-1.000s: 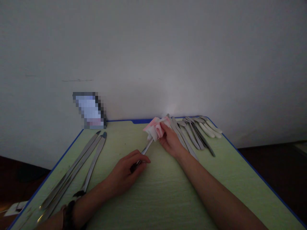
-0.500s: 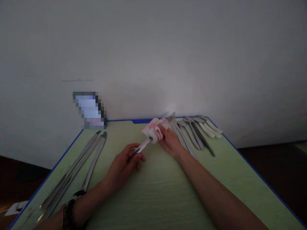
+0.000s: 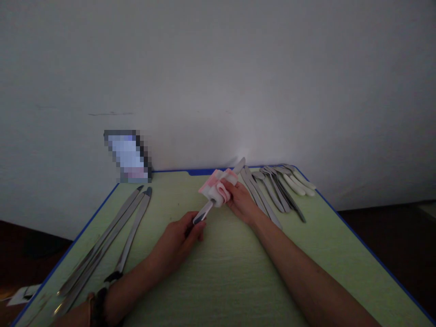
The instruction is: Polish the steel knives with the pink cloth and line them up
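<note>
While L hand (image 3: 177, 238) pinches knife (image 3: 204, 211) handle, R hand (image 3: 240, 202) grips cloth (image 3: 218, 188) round blade, forearms outstretched.

Middle of knife (image 3: 203, 212) hidden inside cloth (image 3: 216, 189), pixelated object (image 3: 127, 156) unreadable

On the table (image 3: 231, 272), centre: our left hand (image 3: 180, 238) sits nearer us, our right hand (image 3: 241, 202) behind it & to the right, w/ a knife (image 3: 204, 211) running between them and a cloth (image 3: 218, 186) round its far part. Left side: long knives (image 3: 112, 236) lie side by side along the edge. Far right corner: a heap of cutlery (image 3: 275, 186), just right of the right hand. Back left, by the wall (image 3: 218, 68), stands a blurred thing (image 3: 127, 156).
</note>
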